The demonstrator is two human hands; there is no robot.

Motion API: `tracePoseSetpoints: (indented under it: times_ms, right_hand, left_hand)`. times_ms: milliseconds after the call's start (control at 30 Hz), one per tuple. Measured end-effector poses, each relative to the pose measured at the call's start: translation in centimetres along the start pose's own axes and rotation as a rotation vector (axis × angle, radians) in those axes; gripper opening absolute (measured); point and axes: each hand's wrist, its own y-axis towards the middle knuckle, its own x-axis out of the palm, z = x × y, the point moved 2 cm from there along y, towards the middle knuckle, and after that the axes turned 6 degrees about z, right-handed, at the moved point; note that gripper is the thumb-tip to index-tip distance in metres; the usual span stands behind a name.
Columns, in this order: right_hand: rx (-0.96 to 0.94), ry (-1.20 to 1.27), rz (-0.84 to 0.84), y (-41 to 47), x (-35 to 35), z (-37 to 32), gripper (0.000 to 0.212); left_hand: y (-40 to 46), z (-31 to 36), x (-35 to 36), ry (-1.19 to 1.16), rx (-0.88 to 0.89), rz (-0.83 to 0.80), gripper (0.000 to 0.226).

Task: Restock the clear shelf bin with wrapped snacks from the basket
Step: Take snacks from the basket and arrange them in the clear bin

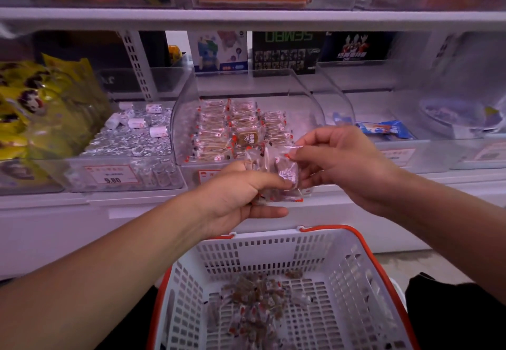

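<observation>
Clear bin: I see the clear shelf bin (246, 119) on the middle shelf (246, 18), straight ahead of me, with curved transparent side walls and an open top.
Bin contents: rows of wrapped snacks (216, 130) stand packed on edge inside it, filling the left and middle; one brown piece (247, 139) lies flat on top of them.
Left hand: my left hand (238, 199) is just in front of the bin's lower edge, its fingers (269, 212) curled around a small bunch of clear-wrapped brown snacks (284, 177), thumb on top.
Right hand: my right hand (342, 163) is beside the left one, thumb and forefinger pinching the top edge of one wrapper (294, 148) from that bunch; the other fingers are loosely bent.
Basket: a white slotted basket (342, 273) with orange handles (350, 230) sits below my hands, and a loose heap of the same snacks (257, 297) lies on its floor.
Left neighbour: a bin of silver-foil pieces (131, 138) with a few white rolls on top, price tag (111, 175) reading 9.80; further left are yellow bags (41, 103).
Right neighbour: a clear bin holding a blue packet (383, 129).
Behind: boxed toys (287, 51) stand at the back of the shelf.
</observation>
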Motion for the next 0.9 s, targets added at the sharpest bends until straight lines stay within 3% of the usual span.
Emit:
tracePoseSetpoints:
  times_ms: [200,267,300,367,433,533,600,733,900]
  right_hand:
    - [-0.05,0.124,-0.075,-0.7,0.4,-0.6,0.017]
    - [-0.186,0.005,-0.039,-0.6,0.0,-1.2,0.014]
    - [-0.282,-0.129,-0.036,-0.5,-0.2,-1.7,0.023]
    - [-0.374,-0.327,-0.178,-0.7,-0.3,-2.3,0.039]
    - [-0.343,-0.37,-0.356,-1.1,-0.2,-2.0,0.045]
    - [-0.289,-0.358,-0.475,-1.5,0.2,-0.8,0.049]
    - [-0.263,-0.324,-0.496,-1.5,0.2,-0.6,0.055]
    - [-0.426,-0.478,-0.488,-1.2,-0.5,-1.2,0.067]
    - [-0.515,-0.584,-0.495,-1.3,0.1,-2.2,0.045]
  left_hand:
    - [-0.7,0.1,0.2,0.06,0.044,-0.123,0.024]
    - [-0.7,0.1,0.1,0.05,0.027,-0.126,0.02]
    - [-0.8,0.2,0.0,0.049,0.018,-0.139,0.021]
    - [-0.9,0.4,0.0,0.053,0.018,-0.17,0.024]
    - [-0.8,0.5,0.1,0.055,0.037,-0.17,0.027]
    - [-0.7,0.5,0.1,0.093,0.06,-0.156,0.027]
    - [-0.8,0.5,0.0,0.152,0.073,-0.15,0.028]
    - [-1.0,1.1,-0.5,0.473,0.113,-0.208,0.029]
    - [-1.2,1.9,-1.0,0.69,0.16,-0.15,0.042]
